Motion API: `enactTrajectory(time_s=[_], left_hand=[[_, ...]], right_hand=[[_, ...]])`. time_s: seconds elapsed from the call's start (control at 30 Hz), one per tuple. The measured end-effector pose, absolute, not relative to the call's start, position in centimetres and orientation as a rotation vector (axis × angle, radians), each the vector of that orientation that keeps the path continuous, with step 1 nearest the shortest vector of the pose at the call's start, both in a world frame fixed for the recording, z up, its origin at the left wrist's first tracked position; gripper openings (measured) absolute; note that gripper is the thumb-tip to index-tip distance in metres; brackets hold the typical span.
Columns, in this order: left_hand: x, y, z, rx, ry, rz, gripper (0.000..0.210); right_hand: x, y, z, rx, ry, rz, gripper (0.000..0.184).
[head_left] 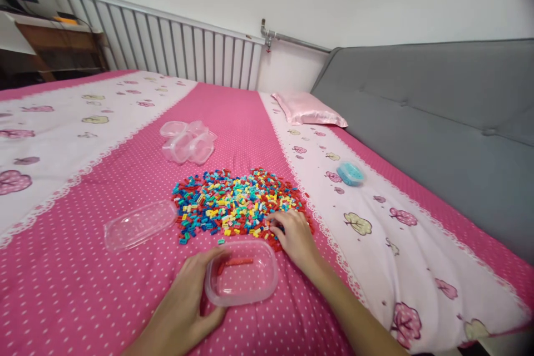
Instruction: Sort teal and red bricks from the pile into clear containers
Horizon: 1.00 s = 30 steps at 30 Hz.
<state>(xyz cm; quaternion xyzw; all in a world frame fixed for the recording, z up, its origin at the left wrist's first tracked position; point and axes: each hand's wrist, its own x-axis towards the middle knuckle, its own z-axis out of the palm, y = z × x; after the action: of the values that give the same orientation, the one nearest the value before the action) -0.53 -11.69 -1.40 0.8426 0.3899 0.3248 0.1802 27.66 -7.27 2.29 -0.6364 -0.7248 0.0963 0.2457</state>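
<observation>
My left hand (188,296) grips the left side of a clear plastic container (242,299), thumb near its front and fingers along the back rim. A few red toy bricks (238,261) lie inside it, some of them in a row. Just behind the container spreads a pile of small multicoloured toy bricks (233,200) in red, blue, yellow and green. At the right front edge of this pile is my right hand (295,238), its fingers curled in towards the thumb among red bricks. Whatever sits between those fingertips is too small to make out.
An oblong clear lid (139,225) lies left of the pile. Several clear containers (189,142) stand behind it. To the right is a closed box with blue contents (350,173). A pink pillow (308,108) rests by the grey headboard (425,122); a radiator (167,39) lines the wall.
</observation>
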Motion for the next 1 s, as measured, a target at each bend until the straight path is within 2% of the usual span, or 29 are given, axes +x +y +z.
enactTrajectory(time_s=[0.23,0.6,0.83,1.0], left_hand=[[-0.5,-12.1,-1.8,2.335,1.12,0.87,0.075],[-0.4,-12.3,-1.5,2.305,1.086,0.867,0.073],[-0.3,-12.2,-1.7,2.293,1.085,0.848,0.075],[-0.1,-12.4,-1.5,2.282,1.072,0.851,0.077]], right_hand=[[27.8,-7.4,2.3,-1.634,-1.958,0.362,0.03],[27.9,-7.5,2.1,-1.562,-1.873,0.476,0.022],[27.5,-9.6,5.3,-1.413,-1.888,0.613,0.019],[25.4,-12.5,7.0,-1.473,-2.072,0.296,0.021]])
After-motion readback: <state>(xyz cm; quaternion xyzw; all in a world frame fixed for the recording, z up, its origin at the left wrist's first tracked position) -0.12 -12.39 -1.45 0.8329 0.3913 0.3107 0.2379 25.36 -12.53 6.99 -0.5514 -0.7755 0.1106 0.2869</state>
